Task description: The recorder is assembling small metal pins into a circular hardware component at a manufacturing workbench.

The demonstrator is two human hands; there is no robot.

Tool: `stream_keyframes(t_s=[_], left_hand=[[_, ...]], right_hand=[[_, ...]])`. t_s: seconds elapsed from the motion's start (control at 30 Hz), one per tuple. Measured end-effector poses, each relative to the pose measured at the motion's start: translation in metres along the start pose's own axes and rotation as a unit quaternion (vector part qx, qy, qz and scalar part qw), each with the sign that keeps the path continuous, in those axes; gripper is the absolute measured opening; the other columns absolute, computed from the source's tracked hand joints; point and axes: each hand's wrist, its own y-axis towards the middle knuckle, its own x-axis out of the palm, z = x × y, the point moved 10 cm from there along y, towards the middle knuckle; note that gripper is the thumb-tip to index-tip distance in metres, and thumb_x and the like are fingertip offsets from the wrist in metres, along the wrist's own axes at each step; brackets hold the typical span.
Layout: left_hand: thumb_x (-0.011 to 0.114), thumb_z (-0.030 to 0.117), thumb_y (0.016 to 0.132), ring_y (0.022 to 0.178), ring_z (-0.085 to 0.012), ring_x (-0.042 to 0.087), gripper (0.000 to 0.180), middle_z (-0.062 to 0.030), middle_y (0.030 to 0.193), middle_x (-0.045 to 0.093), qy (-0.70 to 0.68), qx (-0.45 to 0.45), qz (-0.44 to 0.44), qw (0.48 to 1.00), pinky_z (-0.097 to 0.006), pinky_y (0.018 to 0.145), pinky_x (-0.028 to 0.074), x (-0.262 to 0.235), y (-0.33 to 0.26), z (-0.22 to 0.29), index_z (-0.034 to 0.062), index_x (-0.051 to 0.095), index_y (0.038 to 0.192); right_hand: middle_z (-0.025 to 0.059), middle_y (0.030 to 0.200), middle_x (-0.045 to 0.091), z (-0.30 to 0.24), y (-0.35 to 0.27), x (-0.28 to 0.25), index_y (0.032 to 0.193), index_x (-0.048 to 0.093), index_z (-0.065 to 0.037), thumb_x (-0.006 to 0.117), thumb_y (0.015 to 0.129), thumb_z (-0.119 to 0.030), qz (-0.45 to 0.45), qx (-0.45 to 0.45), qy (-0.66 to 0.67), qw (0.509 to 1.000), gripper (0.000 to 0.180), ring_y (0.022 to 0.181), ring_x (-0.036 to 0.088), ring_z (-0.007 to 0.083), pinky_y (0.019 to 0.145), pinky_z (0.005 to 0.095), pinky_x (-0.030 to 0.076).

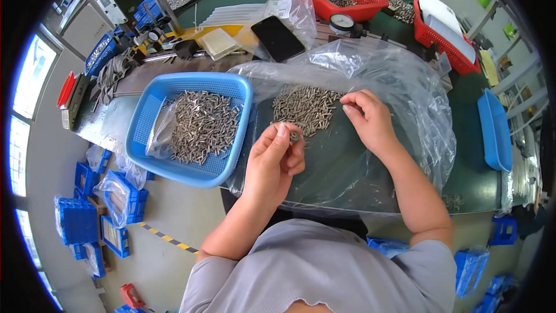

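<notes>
My left hand (273, 159) is closed with thumb and curled fingers round a small round metal piece (294, 136), which looks like a ring; the fingers partly cover it. Just beyond lies a loose pile of small metal pins (301, 107) on a clear plastic sheet (353, 179). At the right edge of that pile, my right hand (370, 122) is raised with thumb and forefinger brought together. Whether a pin sits between those fingertips is too small to tell. A blue plastic basket (132, 133) to the left holds many similar pins (205, 124) and a plastic bag (162, 130).
Beyond the sheet lie a black phone (278, 38) and a dial gauge (341, 22). Red baskets (370, 8) stand at the back, with another blue tray (494, 130) at the far right. Blue crates (78, 220) are stacked on the floor at left.
</notes>
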Motion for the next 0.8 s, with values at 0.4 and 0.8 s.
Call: stream_keyframes(t_s=[0.4, 0.8], left_hand=[[0.048, 0.026, 0.098, 0.058, -0.0093, 0.034, 0.022, -0.0031, 0.07, 0.046, -0.091, -0.047, -0.084, 0.991, -0.024, 0.052, 0.029, -0.001, -0.007, -0.028, 0.0053, 0.054, 0.098], [0.051, 0.022, 0.097, 0.06, -0.0067, 0.04, 0.019, -0.0011, 0.072, 0.05, -0.097, -0.048, -0.117, 0.987, -0.022, 0.054, 0.035, 0.0, -0.006, -0.032, 0.0038, 0.053, 0.099]], right_hand=[[0.0046, 0.089, 0.055, 0.009, 0.0, 0.005, 0.114, 0.062, -0.008, 0.061, 0.082, -0.002, -0.006, -0.008, -0.111, 0.994, 0.032, 0.069, 0.053, 0.0136, 0.065, 0.0255, 0.045], [0.001, 0.09, 0.056, 0.019, 0.032, 0.002, 0.141, 0.033, -0.007, 0.06, 0.086, -0.006, -0.13, 0.188, 0.112, 0.967, 0.061, 0.079, 0.054, 0.0084, 0.075, 0.0236, 0.044]])
